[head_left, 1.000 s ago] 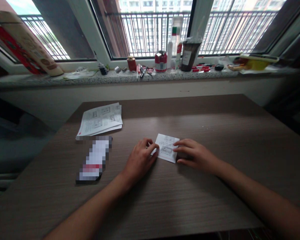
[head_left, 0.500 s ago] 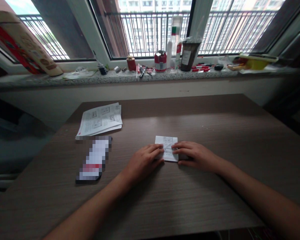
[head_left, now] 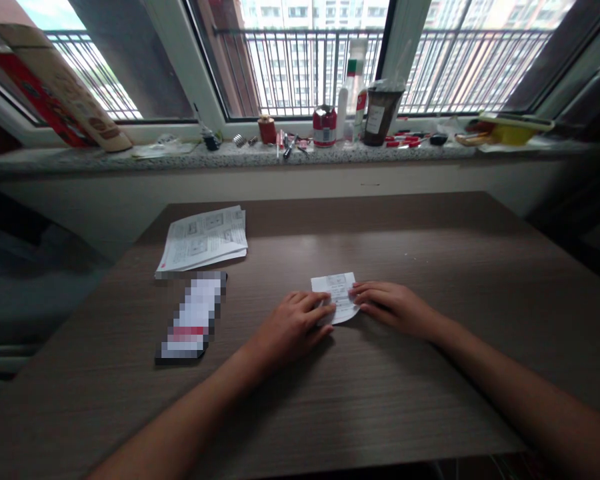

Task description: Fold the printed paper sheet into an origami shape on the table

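A small, roughly square piece of printed white paper (head_left: 341, 292) lies on the table between both hands, its lower right edge curving up. My left hand (head_left: 300, 321) rests on its lower left part, fingers stretched out and pressing it down, the thumb apart and nearer me. At the right edge, my right hand (head_left: 391, 303) has its fingertips closed on the paper. The right thumb is mostly hidden under the fingers.
On the table's left lie folded printed sheets (head_left: 205, 240) and a phone (head_left: 193, 319) with a blurred screen. Along the windowsill (head_left: 170, 161) stand a red can (head_left: 325, 127), a dark drink cup (head_left: 380, 115), a clear bottle (head_left: 350, 93) and several small tools.
The paper has turned slightly and its lower right edge now curves up. My right hand's fingers have drawn closer together at that edge. My left hand has shifted slightly right.
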The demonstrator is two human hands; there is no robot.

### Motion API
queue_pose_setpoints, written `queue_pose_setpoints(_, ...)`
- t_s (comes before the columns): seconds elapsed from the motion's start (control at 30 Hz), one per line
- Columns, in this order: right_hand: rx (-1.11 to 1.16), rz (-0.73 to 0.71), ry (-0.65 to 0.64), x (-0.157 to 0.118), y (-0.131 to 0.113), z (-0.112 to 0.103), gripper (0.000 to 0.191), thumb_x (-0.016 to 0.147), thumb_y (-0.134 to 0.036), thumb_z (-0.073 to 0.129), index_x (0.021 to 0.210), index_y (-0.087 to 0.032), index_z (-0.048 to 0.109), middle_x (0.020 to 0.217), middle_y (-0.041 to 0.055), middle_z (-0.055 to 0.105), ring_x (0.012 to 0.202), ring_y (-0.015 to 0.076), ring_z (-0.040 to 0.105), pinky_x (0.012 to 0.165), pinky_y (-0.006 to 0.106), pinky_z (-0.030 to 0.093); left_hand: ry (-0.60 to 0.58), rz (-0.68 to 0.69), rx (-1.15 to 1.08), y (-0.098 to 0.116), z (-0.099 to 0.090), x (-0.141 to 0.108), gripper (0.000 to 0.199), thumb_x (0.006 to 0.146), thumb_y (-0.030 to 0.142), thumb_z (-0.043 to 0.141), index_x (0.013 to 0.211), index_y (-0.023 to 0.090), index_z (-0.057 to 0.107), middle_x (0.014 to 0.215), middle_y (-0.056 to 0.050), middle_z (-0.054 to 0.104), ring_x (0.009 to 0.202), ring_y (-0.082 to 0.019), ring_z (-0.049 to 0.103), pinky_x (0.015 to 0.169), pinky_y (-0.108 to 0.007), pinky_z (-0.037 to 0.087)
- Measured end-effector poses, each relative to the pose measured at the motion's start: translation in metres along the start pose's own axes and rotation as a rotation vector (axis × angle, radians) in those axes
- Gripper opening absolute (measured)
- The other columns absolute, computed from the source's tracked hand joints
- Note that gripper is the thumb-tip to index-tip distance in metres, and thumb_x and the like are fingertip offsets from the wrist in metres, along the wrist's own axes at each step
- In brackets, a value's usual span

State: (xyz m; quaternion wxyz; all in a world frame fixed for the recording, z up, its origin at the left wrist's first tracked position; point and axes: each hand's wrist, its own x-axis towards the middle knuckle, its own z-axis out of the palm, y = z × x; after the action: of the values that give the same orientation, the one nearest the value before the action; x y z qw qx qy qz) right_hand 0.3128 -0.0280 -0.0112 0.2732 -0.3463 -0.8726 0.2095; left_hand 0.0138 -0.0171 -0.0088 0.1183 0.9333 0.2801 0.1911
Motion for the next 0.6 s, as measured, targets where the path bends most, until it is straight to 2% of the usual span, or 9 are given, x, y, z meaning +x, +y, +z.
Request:
queue_pose_setpoints(0.17,0.041,0.100,0.084,0.006,-0.004,0.001,0.018,0.105,-0.027,0.054,0.110,-0.024,0.071,0.117,0.0077,0.074,0.110,0.0217,0.070,0.097,0.041,0.058,-0.075,0.051,-0.036,0.005,0.000,0.000,0.045,0.098,0.032,0.070,0.141,0.024,0.058,0.142,-0.010,0.062,0.129,-0.031,0.058,0.108,-0.050,0.050)
queue_pose_setpoints(0.27,0.026,0.133,0.128,0.010,-0.004,0.004,0.016,0.104,-0.028,0.055,0.105,-0.024,0.070,0.115,0.0088,0.072,0.108,0.0226,0.068,0.095,0.041,0.056,-0.111,0.072,-0.038,0.006,-0.001,0.000,0.046,0.100,0.032,0.067,0.144,0.025,0.056,0.146,-0.010,0.060,0.131,-0.031,0.057,0.109,-0.050,0.049)
queue_pose_setpoints(0.4,0.013,0.163,0.168,0.014,-0.002,0.009,0.013,0.103,-0.027,0.057,0.100,-0.022,0.069,0.112,0.0100,0.068,0.106,0.0234,0.066,0.095,0.041,0.055,-0.140,0.124,-0.022,0.012,-0.003,0.001,0.048,0.104,0.034,0.061,0.150,0.028,0.050,0.148,-0.008,0.059,0.128,-0.030,0.060,0.107,-0.050,0.048)
queue_pose_setpoints(0.6,-0.075,0.195,0.182,0.016,0.006,0.014,0.009,0.099,-0.026,0.062,0.092,-0.022,0.065,0.106,0.0090,0.063,0.099,0.0237,0.062,0.089,0.041,0.053,-0.158,0.165,0.025,0.019,-0.002,0.002,0.047,0.104,0.033,0.060,0.150,0.034,0.050,0.145,-0.006,0.061,0.124,-0.030,0.061,0.106,-0.048,0.046)
